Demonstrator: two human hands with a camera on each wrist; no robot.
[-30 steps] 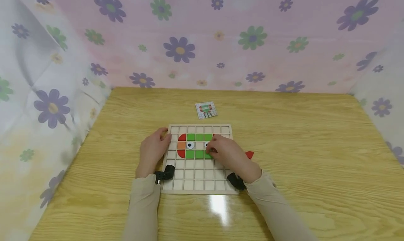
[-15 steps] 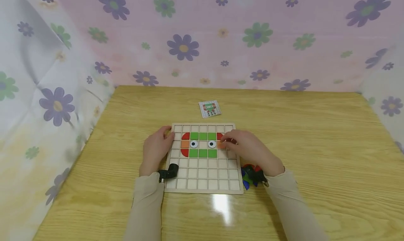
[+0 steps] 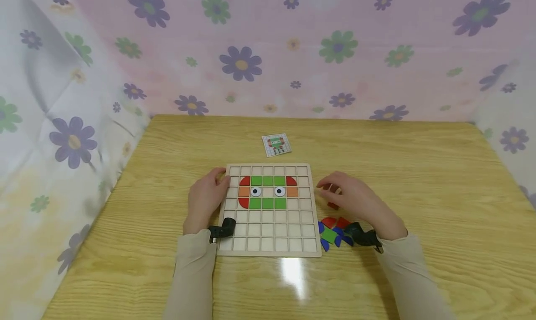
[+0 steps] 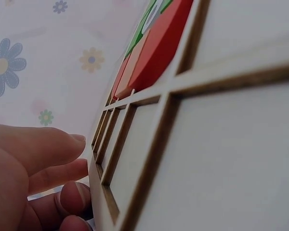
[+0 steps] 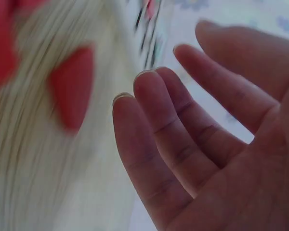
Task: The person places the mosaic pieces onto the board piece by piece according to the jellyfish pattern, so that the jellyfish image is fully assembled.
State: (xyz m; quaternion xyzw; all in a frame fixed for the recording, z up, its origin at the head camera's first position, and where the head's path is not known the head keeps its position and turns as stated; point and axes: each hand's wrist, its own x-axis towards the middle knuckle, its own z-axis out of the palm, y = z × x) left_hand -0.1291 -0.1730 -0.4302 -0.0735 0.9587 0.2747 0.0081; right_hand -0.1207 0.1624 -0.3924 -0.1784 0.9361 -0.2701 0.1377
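A wooden grid board (image 3: 270,254) lies on the table. In its cells sit several green squares (image 3: 268,203), two eye discs (image 3: 279,191), two orange squares (image 3: 291,191) and three red rounded-corner pieces (image 3: 244,203). My left hand (image 3: 205,199) rests by the board's left edge, its fingers (image 4: 72,197) bent loosely against the side in the left wrist view. To the right of the board, my right hand (image 3: 351,199) hovers with loosely bent fingers and holds nothing. A red piece (image 5: 73,89) lies below it on the table, partly hidden in the head view.
Loose pieces lie beside the board's lower right side: blue ones (image 3: 325,244), a green square (image 3: 328,236) and red ones (image 3: 328,223). A small pattern card (image 3: 276,145) lies behind the board. Flowered cloth (image 3: 293,64) walls the table's back and sides.
My right hand has set an orange square in the board's right-hand column of pieces, let go, and moved right off the board. The left hand has stayed by the left edge.
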